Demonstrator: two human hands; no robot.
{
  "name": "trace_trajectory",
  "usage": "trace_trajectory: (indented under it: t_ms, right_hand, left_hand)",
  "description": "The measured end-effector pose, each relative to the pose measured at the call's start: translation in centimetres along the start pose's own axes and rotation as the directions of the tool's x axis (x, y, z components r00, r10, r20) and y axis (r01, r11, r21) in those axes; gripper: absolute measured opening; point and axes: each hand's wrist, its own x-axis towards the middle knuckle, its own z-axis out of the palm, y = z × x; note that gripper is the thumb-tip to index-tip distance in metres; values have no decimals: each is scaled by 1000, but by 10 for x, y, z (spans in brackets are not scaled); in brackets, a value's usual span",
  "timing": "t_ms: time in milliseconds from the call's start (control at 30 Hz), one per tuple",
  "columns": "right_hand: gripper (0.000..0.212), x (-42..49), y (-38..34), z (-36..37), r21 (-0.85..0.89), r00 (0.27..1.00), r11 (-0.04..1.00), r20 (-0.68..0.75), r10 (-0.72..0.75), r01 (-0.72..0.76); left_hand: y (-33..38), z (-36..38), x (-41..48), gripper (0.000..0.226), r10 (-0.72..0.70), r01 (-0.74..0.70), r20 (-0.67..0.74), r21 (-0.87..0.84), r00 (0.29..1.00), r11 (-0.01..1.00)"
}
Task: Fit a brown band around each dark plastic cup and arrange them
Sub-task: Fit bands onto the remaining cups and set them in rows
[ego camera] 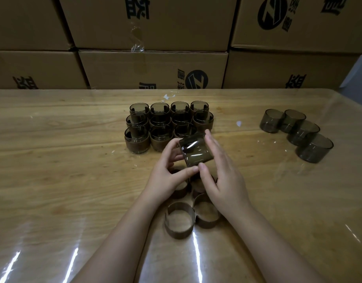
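Observation:
A dark see-through plastic cup (196, 151) is held tilted above the table between both hands. My left hand (167, 170) holds it from the left with curled fingers and thumb. My right hand (221, 174) grips it from the right, fingers along its side and thumb at its lower edge. Several banded cups (139, 139) stand in neat rows just behind the hands. Several bare cups (315, 148) sit in a curved line at the right. Loose brown bands (179, 221) lie under and in front of my hands, some partly hidden.
The wooden table (63, 160) has a glossy clear cover with glare streaks near its front edge. Stacked cardboard boxes (151, 66) form a wall along the far edge. Small white scraps (167, 96) lie behind the banded cups.

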Motion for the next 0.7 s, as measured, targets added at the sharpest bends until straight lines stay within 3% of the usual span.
trace_trajectory:
  t_ms: [400, 700]
  right_hand:
    - [67, 3, -3, -3, 5, 984, 990, 110, 137, -139]
    - [69, 4, -1, -2, -38, 977, 986, 135, 165, -162]
  left_hand:
    - [-1, -4, -1, 66, -48, 66, 99, -181, 994, 981]
    - [-2, -4, -2, 71, -107, 122, 75, -240, 991, 963]
